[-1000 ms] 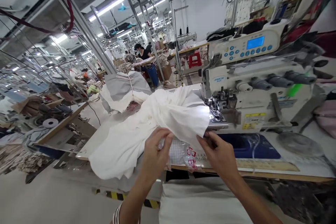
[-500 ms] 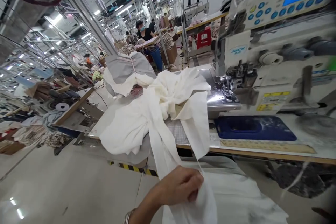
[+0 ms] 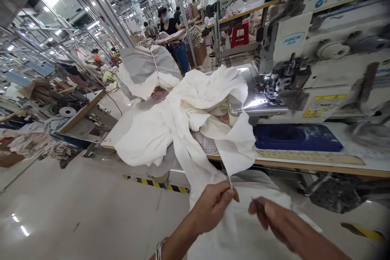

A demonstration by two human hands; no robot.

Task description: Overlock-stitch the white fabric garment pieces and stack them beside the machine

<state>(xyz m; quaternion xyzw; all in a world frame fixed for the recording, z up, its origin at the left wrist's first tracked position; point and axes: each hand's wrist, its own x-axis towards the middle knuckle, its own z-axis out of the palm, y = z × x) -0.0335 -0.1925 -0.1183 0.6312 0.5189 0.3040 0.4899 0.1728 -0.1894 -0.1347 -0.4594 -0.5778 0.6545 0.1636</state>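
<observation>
My left hand [image 3: 213, 203], with bangles on its wrist, is closed in a pinch on a narrow end of the white fabric [image 3: 195, 166]. The cloth spreads from there up to the heap on the sewing table. Just right of it, my right hand [image 3: 271, 215] is closed and slightly blurred, apart from the cloth. A small dark pointed tip shows at its fingers; what it belongs to is hidden. A loose flap of the cloth [image 3: 236, 152] hangs over the table edge, above my left hand.
An industrial sewing machine [image 3: 292, 69] stands at right on the table. In front of it lie a blue tray [image 3: 297, 138] and a yellowish ruler [image 3: 310, 157]. A grey bundle [image 3: 149, 63] sits behind the cloth. A person [image 3: 169, 24] works farther back.
My right hand has come into view from the right, near my left hand. The flap of white cloth has shifted and folded, and my left hand has risen slightly. The view has moved a little.
</observation>
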